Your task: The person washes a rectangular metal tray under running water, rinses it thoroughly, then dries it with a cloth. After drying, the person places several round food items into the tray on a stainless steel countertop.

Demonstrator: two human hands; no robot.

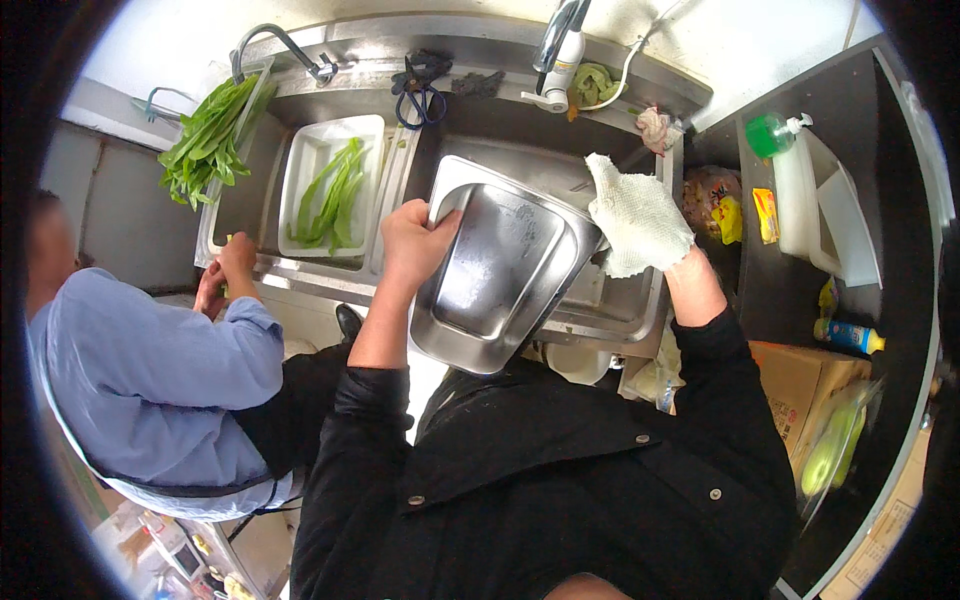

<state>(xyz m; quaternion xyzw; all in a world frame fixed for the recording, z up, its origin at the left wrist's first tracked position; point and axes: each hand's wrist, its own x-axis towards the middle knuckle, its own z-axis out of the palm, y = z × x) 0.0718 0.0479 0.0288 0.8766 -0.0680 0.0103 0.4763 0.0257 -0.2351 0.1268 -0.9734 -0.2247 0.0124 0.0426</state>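
Note:
A rectangular stainless steel food pan (499, 262) is held tilted over the front of the right sink basin (510, 142), its hollow side facing me. My left hand (420, 244) grips the pan's left rim, thumb over the inner edge. A white textured cloth (637, 214) covers most of my right hand (679, 259), which is at the pan's right side. The fingers under the cloth are hidden, so their hold on the cloth or the pan cannot be told exactly. Water drops show on the pan's inner wall.
Left, a co-worker (157, 352) works by the left basin, where a white tray (289, 202) holds green stalks (334, 195). Leafy greens (210, 135) overhang its corner. Scissors (418, 101) hang at the divider. Faucets (559, 52) stand behind. A dark counter (795, 300) with a soap bottle (769, 135) borders the right.

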